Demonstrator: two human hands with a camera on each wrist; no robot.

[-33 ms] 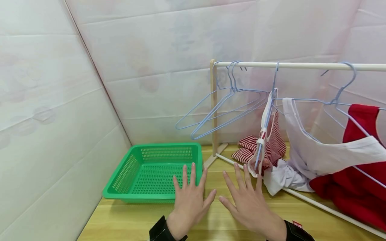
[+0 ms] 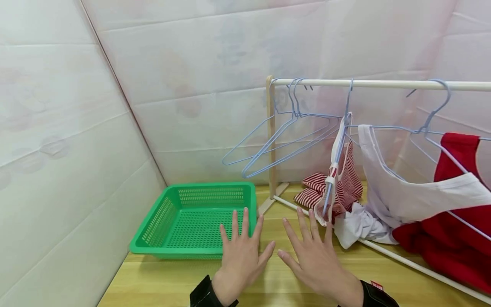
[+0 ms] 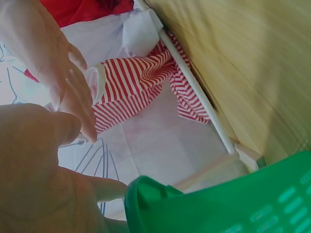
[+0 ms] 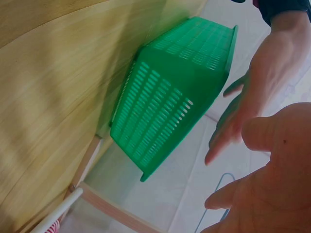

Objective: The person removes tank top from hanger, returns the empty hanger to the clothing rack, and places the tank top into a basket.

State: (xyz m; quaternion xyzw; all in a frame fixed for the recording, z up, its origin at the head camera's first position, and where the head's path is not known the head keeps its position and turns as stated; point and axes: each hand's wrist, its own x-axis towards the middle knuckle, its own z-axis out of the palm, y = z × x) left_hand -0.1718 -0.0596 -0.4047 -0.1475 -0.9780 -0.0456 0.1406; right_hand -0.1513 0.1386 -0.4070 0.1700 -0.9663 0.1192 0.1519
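Wooden table runs under everything in front of me. The rack stands on it and extends out past the right edge of the head view. Red garment hangs at far right, partly behind the white garment. Green basket sits upright on the table at left, just beside the rack's foot. Striped garment hangs edge-on, between the white one and the bare hangers near the rack's post.

Left hand: back toward me, fingers straight and spread, gripping nothing. It overlaps the basket's near right corner in the head view; contact with the rim, cannot tell. Right hand: same spread pose, holding nothing; fingertips line up with the striped garment's lower end, touch uncertain.

Change since the previous frame: minimal. Basket and rack appear very slightly further left; my hands keep their pose. I read this as a small head movement, not handling. Judgement: work with the clothes, hangers and basket is unadvanced by it.
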